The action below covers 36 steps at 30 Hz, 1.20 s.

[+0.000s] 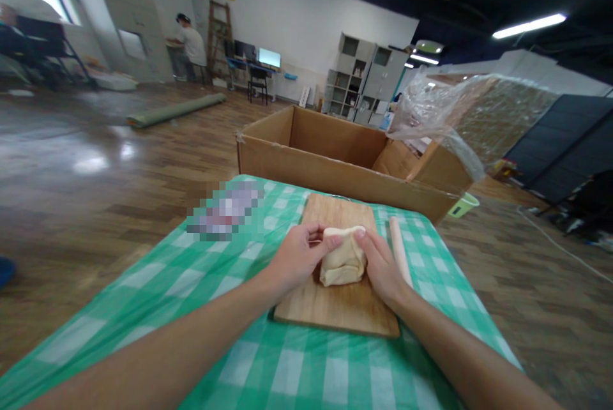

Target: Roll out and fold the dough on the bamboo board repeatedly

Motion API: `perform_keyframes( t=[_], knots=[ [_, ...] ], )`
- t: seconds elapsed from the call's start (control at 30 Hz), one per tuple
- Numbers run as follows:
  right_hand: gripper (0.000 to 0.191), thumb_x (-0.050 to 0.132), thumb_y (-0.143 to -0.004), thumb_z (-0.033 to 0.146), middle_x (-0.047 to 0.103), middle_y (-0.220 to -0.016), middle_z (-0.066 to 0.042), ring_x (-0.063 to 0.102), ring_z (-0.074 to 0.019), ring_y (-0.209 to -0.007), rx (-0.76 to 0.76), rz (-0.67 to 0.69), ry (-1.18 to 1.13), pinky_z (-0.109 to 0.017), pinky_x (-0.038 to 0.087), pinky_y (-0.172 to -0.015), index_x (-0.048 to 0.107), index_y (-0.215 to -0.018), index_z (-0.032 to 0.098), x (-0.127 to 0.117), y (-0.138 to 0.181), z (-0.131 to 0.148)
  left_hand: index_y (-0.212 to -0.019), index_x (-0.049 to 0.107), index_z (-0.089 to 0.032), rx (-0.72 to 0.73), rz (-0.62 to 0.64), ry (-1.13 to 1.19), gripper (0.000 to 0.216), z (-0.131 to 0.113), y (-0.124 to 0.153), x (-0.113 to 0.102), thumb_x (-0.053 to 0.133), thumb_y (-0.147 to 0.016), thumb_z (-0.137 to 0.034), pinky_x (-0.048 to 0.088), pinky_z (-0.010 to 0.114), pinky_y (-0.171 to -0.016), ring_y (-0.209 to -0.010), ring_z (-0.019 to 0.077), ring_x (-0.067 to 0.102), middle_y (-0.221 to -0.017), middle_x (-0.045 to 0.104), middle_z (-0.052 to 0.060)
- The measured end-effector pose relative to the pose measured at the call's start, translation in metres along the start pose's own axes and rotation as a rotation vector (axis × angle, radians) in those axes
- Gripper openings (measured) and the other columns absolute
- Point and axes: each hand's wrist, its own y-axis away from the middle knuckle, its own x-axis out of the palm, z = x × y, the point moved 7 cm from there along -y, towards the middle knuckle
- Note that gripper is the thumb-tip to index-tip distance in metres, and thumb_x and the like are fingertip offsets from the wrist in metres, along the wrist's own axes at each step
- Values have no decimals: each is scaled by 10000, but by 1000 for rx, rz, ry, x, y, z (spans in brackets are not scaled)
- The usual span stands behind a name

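Note:
A folded lump of pale dough point(343, 263) sits on a wooden cutting board point(335, 308). My left hand point(306, 250) grips its upper left edge between thumb and fingers. On the other side, my right hand point(380, 263) pinches the upper right edge, thumb on top. The dough has creases and a folded flap at its near side. Just right of the board lies a pale wooden rolling pin point(400, 250), its near end partly behind my right hand.
A green-and-white checked tablecloth point(249, 308) covers the table. At the back left lies a pixelated item point(227, 212). Beyond the far edge stands a large open cardboard box point(335, 170) with plastic wrap point(431, 103). Two people sit in the background at left.

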Motion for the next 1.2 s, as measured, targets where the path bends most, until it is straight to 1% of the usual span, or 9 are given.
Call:
perform_keyframes(
  t=[0.17, 0.27, 0.43, 0.53, 0.67, 0.77, 0.87, 1.0, 1.2],
  knots=[
    [457, 508, -1012, 589, 560, -728, 5, 497, -154, -676, -74, 8, 100, -266, 389, -592, 601, -802, 194, 0, 0, 10, -895, 679, -165, 87, -57, -42, 289, -10, 4, -1, 829, -775, -381, 558, 304, -756, -844, 216, 727, -893, 768, 61],
    [416, 536, -1017, 541, 574, -739, 4, 504, -146, -675, -147, 8, 175, -262, 389, -597, 597, -795, 195, 2, 1, 20, -871, 679, -168, 110, -81, -22, 288, -11, 6, -1, 805, -798, -416, 547, 286, -719, -807, 201, 709, -859, 757, 49],
    [360, 579, -1008, 493, 619, -800, -10, 536, -149, -706, -191, -11, 179, -267, 415, -625, 623, -814, 193, 2, 4, 25, -942, 717, -167, 115, -93, -16, 333, -14, 6, -1, 762, -841, -482, 542, 286, -719, -826, 201, 697, -927, 764, 62],
    [331, 598, -996, 500, 639, -808, -11, 560, -156, -714, -176, 7, 179, -267, 426, -619, 683, -917, 191, 0, 3, 24, -908, 723, -157, 109, -102, -30, 351, -17, 6, -3, 758, -842, -500, 528, 279, -681, -784, 199, 687, -882, 759, 63],
    [322, 646, -968, 500, 729, -938, -36, 639, -183, -807, -172, 76, 182, -276, 482, -681, 727, -1058, 201, 2, 2, 31, -864, 731, -155, 145, -78, -69, 334, -22, 8, -2, 801, -805, -476, 495, 253, -635, -743, 186, 673, -816, 750, 51],
    [300, 650, -970, 482, 753, -893, -31, 651, -181, -784, -188, 89, 254, -275, 483, -673, 767, -1016, 210, 4, 2, 40, -842, 719, -159, 164, -73, -55, 331, -25, 11, 0, 807, -800, -476, 490, 245, -629, -731, 175, 663, -790, 735, 36],
    [310, 644, -971, 478, 747, -816, -31, 630, -173, -706, -194, 17, 290, -273, 467, -611, 783, -935, 203, 0, 2, 46, -853, 712, -163, 152, -80, -36, 342, -25, 12, 1, 761, -846, -501, 479, 233, -605, -706, 156, 644, -769, 711, 20],
    [304, 646, -966, 465, 738, -795, -37, 619, -173, -669, -193, -57, 283, -275, 455, -571, 777, -910, 196, -3, 4, 47, -956, 735, -165, 136, -20, -19, 368, -26, 12, 7, 718, -881, -525, 500, 249, -634, -734, 166, 660, -855, 743, 37],
    [321, 579, -1007, 482, 672, -776, -8, 583, -153, -667, -141, 61, 202, -261, 426, -566, 715, -939, 199, 4, 4, 43, -903, 762, -173, 154, -58, -76, 316, -29, 14, 4, 759, -847, -485, 484, 252, -632, -733, 178, 652, -814, 742, 37]
  ],
)
